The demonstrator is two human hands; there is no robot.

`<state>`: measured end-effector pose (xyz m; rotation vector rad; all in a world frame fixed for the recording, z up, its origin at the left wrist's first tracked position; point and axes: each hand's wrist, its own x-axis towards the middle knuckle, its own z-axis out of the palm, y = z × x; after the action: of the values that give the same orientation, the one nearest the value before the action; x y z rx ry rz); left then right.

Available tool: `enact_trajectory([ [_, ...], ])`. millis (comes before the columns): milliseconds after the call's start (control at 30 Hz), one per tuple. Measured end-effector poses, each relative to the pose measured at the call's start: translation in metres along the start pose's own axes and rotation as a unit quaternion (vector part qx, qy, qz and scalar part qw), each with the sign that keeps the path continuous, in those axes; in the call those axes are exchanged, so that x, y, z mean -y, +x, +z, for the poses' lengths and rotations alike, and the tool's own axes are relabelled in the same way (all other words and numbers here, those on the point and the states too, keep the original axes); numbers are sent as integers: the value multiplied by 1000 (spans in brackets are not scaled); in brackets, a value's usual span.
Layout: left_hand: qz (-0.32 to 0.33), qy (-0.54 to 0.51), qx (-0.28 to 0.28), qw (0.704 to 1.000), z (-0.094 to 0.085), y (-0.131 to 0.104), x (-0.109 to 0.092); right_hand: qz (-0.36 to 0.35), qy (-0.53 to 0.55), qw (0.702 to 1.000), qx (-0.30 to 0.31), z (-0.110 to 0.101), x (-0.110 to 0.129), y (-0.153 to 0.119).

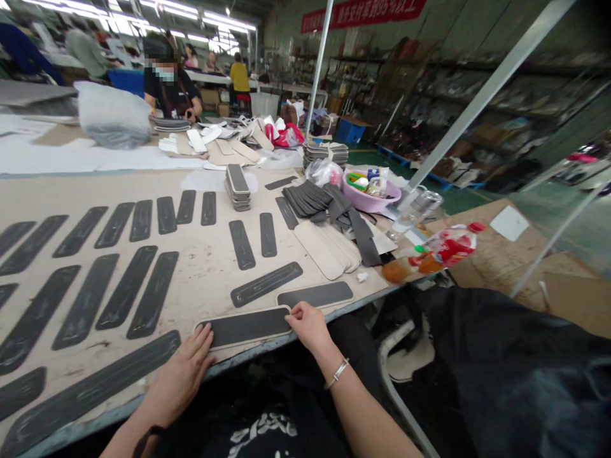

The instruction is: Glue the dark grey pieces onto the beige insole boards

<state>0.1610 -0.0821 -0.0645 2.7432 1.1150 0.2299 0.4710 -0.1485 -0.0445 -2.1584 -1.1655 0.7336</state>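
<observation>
A long dark grey panel with rounded ends and a pale border (251, 327) lies at the table's front edge. My left hand (187, 357) rests on its left end, fingers stretched out flat. At the other end, my right hand (309, 324) pinches the corner between thumb and fingers. Just behind it is a second bordered panel (317, 294), partly covered by the first panel and my right hand. A loose dark strip with shiny streaks (266, 284) lies further back. Beyond my left hand, a longer dark strip (100, 385) runs along the edge.
Rows of dark strips (153, 294) cover the left side. Behind are a panel stack (237, 187), fanned dark pieces (305, 199), pale blanks (329, 249) and a pink basin (370, 198). Bottles (449, 245) lie at the right edge. A co-worker (172, 89) sits across the table.
</observation>
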Motion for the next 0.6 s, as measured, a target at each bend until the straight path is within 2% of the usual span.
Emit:
enact_trajectory([
  [133,42,17,-24,999,14,-4,11,-5,-2,1000,-16,1,3,0],
  [400,68,83,-11,994,10,-4,9,-47,-47,998,-23,-4,6,-11],
  [467,73,92,-14,993,12,-5,9,-89,-81,991,-63,-4,13,-23],
  [533,70,88,-24,993,15,-5,9,-173,-105,975,-86,2,25,-37],
  [600,65,78,-31,994,17,-5,10,-278,-114,953,-47,15,38,-50],
])
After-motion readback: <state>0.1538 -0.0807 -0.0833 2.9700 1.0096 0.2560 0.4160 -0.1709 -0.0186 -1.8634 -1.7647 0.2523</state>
